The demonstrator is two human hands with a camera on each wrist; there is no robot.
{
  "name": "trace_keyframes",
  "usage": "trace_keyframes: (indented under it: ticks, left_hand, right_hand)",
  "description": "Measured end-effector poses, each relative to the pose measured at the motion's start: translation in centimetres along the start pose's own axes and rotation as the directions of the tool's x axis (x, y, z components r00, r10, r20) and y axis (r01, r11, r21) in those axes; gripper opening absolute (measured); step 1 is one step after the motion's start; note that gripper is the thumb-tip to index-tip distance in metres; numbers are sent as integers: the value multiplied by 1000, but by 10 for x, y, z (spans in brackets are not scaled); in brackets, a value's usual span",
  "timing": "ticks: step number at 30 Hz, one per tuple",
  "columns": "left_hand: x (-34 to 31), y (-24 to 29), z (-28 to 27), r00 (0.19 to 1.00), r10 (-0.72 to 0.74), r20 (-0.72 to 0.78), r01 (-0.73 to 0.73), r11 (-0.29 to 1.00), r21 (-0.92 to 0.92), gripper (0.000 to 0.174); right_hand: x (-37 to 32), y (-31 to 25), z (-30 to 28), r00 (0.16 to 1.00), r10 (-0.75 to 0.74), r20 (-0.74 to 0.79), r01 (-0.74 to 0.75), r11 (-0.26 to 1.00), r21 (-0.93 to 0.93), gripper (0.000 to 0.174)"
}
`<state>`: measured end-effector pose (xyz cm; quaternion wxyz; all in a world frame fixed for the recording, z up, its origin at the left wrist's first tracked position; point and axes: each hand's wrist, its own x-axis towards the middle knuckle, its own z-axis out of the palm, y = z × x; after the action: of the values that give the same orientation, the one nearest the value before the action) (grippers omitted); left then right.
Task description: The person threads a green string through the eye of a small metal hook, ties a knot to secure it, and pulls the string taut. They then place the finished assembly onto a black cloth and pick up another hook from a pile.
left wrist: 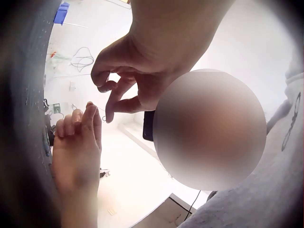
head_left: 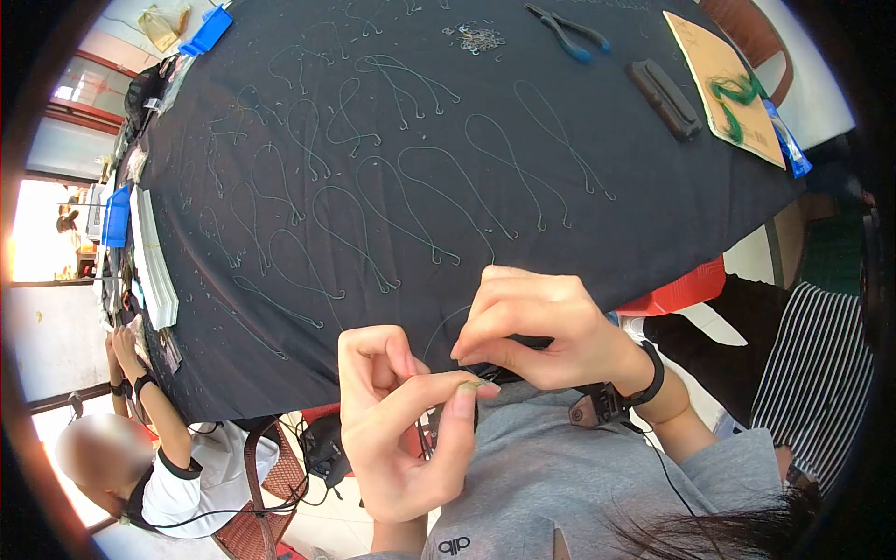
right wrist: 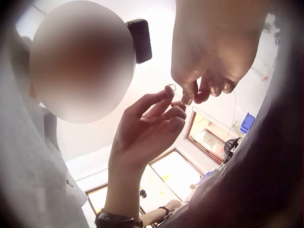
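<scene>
Between the thumb and index finger of my left hand [head_left: 406, 420] is a small fish hook [right wrist: 172, 87], its bend standing out past the fingertips in the right wrist view. My right hand [head_left: 551, 327] is just beside it, fingertips pinched together on a thin line [right wrist: 235, 107] that arcs down from them. Both hands are raised in front of the body, over the near edge of the black cloth [head_left: 597, 247]. Beyond them on the cloth lie several looped green lines with hooks at their ends [head_left: 383, 282].
Pliers [head_left: 571, 37] and a pile of small metal pieces [head_left: 478, 38] lie at the far side. To the right are a dark oblong case [head_left: 665, 101] and a board [head_left: 695, 56] bearing green thread [head_left: 735, 91]. Another person [head_left: 177, 425] sits at the left, near a white stack [head_left: 154, 266].
</scene>
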<state>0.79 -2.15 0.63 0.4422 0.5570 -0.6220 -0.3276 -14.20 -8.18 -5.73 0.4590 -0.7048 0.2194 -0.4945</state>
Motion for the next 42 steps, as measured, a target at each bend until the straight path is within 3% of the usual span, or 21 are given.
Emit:
trace_keyframes:
  ticks: [4, 10, 16, 22, 25, 31, 42]
  left_hand:
    - [0, -4, -4, 1000, 9, 3, -9, 1000, 6, 18]
    - [0, -4, -4, 997, -21, -70, 24, 999, 49, 15]
    - [1, -3, -4, 993, -57, -102, 67, 993, 97, 12]
    - [-2, -8, 0, 986, -25, -163, 39, 996, 85, 12]
    - [0, -7, -2, 991, 38, -130, -12, 980, 197, 12]
    - [-1, -4, -2, 993, 42, -107, -14, 967, 253, 11]
    - [-2, -8, -1, 995, 80, -52, -69, 981, 182, 14]
  right_hand:
    - [-6, 3, 4, 997, -76, -16, 75, 997, -27, 19]
    - [-19, 0, 11, 983, -161, -88, 147, 979, -141, 23]
    - [-22, -20, 9, 981, -187, -51, 161, 935, -316, 24]
    - [-23, -32, 5, 961, -277, 22, 248, 818, -519, 28]
    - [-21, -43, 4, 963, -259, 79, 252, 751, -610, 30]
    - [-15, -57, 5, 947, -288, 143, 299, 625, -721, 26]
    - [2, -49, 3, 929, -355, 110, 337, 683, -648, 26]
